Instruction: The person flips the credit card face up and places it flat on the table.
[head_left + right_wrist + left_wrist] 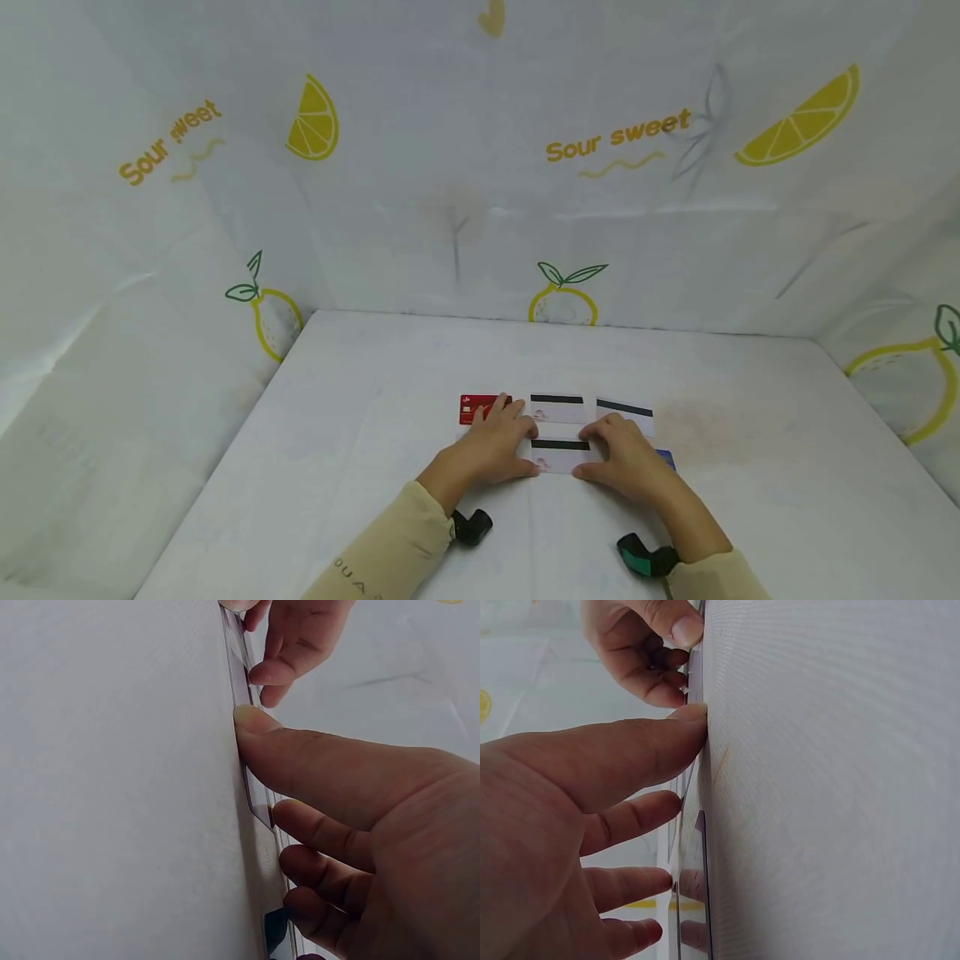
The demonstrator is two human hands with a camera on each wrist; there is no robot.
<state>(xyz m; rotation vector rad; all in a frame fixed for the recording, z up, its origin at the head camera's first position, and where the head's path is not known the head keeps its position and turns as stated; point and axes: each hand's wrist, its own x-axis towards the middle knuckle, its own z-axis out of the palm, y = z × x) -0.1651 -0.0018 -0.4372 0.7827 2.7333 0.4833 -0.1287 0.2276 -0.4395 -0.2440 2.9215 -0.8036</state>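
A white card with a black stripe [561, 457] lies at the front of a group of cards. My left hand [491, 446] holds its left end, thumb at the near corner and index finger at the far corner. At the opposite end, my right hand [626, 458] pinches the same card between thumb and index finger. A red card [468, 406] lies partly under the left hand's outstretched fingers. Part of a blue card [666, 459] shows beside the right hand, which covers the rest. In the right wrist view the right thumb presses the held card's edge [259, 796].
Behind the held card lie another white striped card [557, 410] and, to its right, a slightly turned one [626, 410]. They rest on a white-covered table [337, 433]. A white lemon-print curtain [420, 242] closes off the back and sides.
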